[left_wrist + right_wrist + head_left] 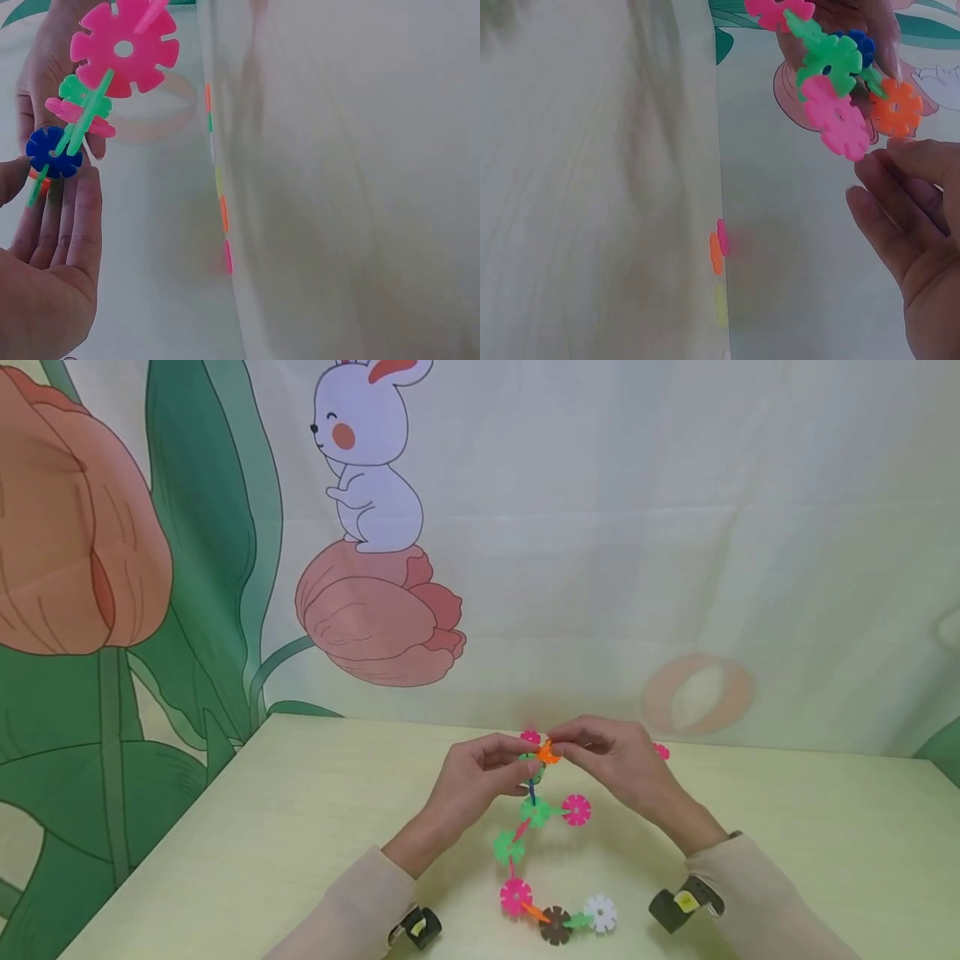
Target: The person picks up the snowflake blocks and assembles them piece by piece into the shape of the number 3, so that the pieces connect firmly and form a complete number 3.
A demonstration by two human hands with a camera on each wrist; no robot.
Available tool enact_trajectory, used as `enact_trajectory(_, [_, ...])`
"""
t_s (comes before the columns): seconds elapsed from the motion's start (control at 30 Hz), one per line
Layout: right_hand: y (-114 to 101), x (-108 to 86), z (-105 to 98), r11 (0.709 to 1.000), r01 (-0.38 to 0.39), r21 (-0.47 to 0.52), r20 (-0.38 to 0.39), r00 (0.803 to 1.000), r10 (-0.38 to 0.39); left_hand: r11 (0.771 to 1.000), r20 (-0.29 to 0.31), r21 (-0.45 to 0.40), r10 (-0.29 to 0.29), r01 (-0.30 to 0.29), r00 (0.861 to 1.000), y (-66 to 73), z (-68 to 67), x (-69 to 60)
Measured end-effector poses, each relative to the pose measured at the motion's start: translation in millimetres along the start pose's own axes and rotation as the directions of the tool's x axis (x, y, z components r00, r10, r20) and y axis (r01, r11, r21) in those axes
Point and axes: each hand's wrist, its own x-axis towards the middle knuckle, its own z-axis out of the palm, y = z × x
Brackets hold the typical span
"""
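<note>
Over the far part of the table (337, 827), holding up the top of a chain of discs (509, 847) with the left hand (480, 772), thumb and fingers closed on it, and pinching an orange disc (549, 753) between thumb and fingertip of the right hand (618, 768). Cannot tell whether slotted into the chain.

From the head, seen trailing down from between the hands toward the near side, then turning right through a brown disc (556, 926) to a white disc (602, 913) at the end; from either wrist, showing only the upper stretch, cut off at the top of the picture. From the left wrist, showing a blue disc (54, 152) nearly face-on beside the left hand, yet from the head reduced to a thin dark sliver. Also from the left wrist, showing a row of loose discs (223, 214) edge-on at the table's surface: orange, green, white, yellow, orange, pink. From the right wrist, showing the orange disc face-on, touching the right thumb.

Flat, thin and flower-shaped in every piece, notched between rounded lobes and pierced at the centre. Coloured plainly and brightly, mostly green and pink. Joined rim to rim, some face-on, some edge-on, zigzagging, and branching once to the right, to a pink disc (577, 811).
</note>
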Motion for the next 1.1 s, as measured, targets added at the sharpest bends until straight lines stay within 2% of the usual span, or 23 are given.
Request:
enact_trajectory(0.23, [21, 11.2, -4, 0.996, -0.083, -0.020, -0.026, 0.996, 0.083, 1.000, -0.024, 0.024, -0.007, 0.007, 1.000, -0.4, -3.9, 1.8])
enact_trajectory(0.47, [42, 36.8, -1, 0.981, -0.164, -0.103, 0.058, 0.984, 0.171, 0.999, -0.034, 0.014, -0.038, 0.038, 0.999, -1.3, -5.2, 3.7])
enact_trajectory(0.63, [60, 51.0, 5, 0.971, -0.126, -0.202, 0.180, 0.970, 0.163, 0.999, -0.035, 0.009, -0.041, 0.041, 0.999, -0.1, -5.5, 3.8])
enact_trajectory(0.77, [70, 56.5, 11, 0.968, -0.122, -0.218, 0.249, 0.952, 0.176, 0.999, -0.024, 0.003, -0.037, 0.037, 0.999, 0.5, -6.2, 3.5])
enact_trajectory(0.9, [76, 60.3, 17, 0.953, -0.113, -0.280, 0.260, 0.947, 0.189, 0.999, -0.017, -0.002, -0.035, 0.034, 0.999, 0.4, -6.8, 3.1])
enact_trajectory(1.1, [77, 60.0, 21, 0.929, -0.095, -0.358, 0.244, 0.951, 0.192, 1.000, -0.007, -0.003, -0.024, 0.024, 1.000, 0.1, -7.3, 2.6])
